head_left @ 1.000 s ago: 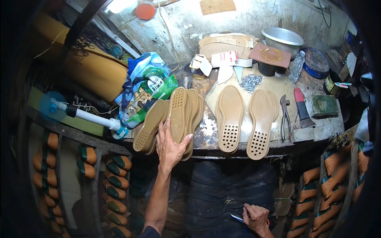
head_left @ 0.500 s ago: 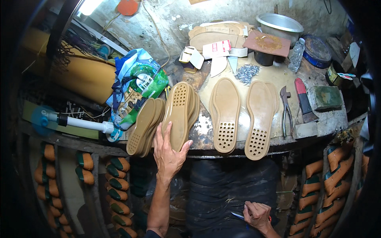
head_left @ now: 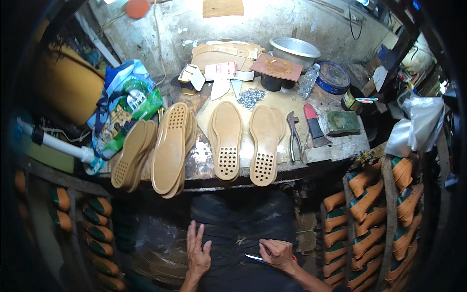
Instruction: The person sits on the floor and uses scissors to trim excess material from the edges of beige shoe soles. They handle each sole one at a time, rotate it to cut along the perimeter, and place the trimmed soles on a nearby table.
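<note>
My left hand (head_left: 198,252) hovers near my dark-clothed lap, fingers stretched out and holding nothing. Closed near my lap, my right hand (head_left: 277,254) grips a tool with a pointed blade (head_left: 254,258); a bit of red shows at its other end, and the handle is mostly hidden. On the bench before me lie tan shoe soles in stacks: a leftmost stack (head_left: 130,153), a taller one (head_left: 168,155) with its holes at the far end, and two more, a middle stack (head_left: 227,131) and a right stack (head_left: 264,134), with holes toward me. Neither hand touches them.
Pincers (head_left: 293,136), a red-and-black tool (head_left: 315,124), a green block (head_left: 342,122) and a pile of nails (head_left: 252,98) lie on the bench (head_left: 204,168). A plastic bag (head_left: 129,104) sits left. Racks of orange-and-green shoe parts (head_left: 365,199) flank me.
My left hand has left the tall sole stack and drawn back to my lap. That stack now sits nearer the bench's front edge. The view has swung right; my right hand still holds the blade.
</note>
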A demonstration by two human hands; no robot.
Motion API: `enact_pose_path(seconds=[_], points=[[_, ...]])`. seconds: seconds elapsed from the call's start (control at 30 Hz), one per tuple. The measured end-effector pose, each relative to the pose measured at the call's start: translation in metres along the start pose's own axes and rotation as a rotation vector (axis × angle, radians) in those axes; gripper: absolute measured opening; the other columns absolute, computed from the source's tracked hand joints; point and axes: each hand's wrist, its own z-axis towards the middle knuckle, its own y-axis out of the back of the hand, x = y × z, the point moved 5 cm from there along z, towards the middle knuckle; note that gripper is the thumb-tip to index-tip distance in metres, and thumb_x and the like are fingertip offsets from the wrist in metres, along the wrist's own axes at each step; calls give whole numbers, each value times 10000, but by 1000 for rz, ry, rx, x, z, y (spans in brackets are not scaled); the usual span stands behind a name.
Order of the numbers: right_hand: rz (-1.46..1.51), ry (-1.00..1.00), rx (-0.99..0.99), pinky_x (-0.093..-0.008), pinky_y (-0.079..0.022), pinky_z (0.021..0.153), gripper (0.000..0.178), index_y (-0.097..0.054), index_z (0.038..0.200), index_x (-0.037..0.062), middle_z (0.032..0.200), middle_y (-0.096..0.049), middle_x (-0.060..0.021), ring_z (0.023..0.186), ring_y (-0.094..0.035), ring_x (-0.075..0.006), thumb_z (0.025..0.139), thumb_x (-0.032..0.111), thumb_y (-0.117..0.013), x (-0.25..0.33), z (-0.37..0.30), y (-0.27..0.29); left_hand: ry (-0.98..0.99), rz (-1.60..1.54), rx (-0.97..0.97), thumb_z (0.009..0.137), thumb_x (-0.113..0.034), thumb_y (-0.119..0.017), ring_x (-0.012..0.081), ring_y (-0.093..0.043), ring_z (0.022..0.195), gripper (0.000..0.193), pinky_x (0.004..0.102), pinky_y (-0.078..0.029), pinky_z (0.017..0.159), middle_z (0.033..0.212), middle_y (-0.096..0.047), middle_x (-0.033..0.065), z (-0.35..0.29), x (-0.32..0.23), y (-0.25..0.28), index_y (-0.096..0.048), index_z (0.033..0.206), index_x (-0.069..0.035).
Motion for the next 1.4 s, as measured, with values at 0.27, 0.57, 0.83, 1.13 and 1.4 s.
enact_pose_path(seconds=[0.27,0.57,0.83,1.13,1.4], points=[[442,-358,-82,-382,-563,652,436,-698,1351,-22,863,-712,-135,687,-696,-236,934,69,-786,5,39,18,136,-204,-122,1088,-471,-667,490,-476,1535,781,514,-399,1268,1672,-465,315,-20,44,5,-442,1666,3],[-315,167,-448,-566,-464,1123,690,-627,1507,86,1512,-575,-233,1377,-572,-460,892,328,-821,34,175,51,-240,-136,-229,960,-174,-796,501,-480,1523,642,577,-393,1265,1662,-479,287,42,-53,1,-597,1554,-33],[-274,183,-544,-609,-390,1232,694,-586,1551,11,1579,-529,-308,1444,-510,-519,927,251,-771,7,212,21,-353,-130,-406,921,-146,-805,556,-436,1517,618,583,-401,1259,1656,-414,365,205,-100,-31,-632,1496,0],[-341,87,-608,-618,-391,1239,495,-705,1449,39,1612,-494,-309,1483,-462,-549,982,198,-666,13,214,-2,-260,-86,-604,871,-166,-838,536,-470,1485,602,580,-414,1241,1656,-421,348,216,-91,-59,-686,1431,-5],[-154,9,-569,-553,-456,1205,525,-715,1437,45,1573,-565,-275,1404,-575,-481,930,160,-789,-2,215,23,-316,-104,-519,825,-112,-846,533,-499,1464,592,568,-459,1212,1633,-443,350,222,-84,-47,-704,1387,11]])
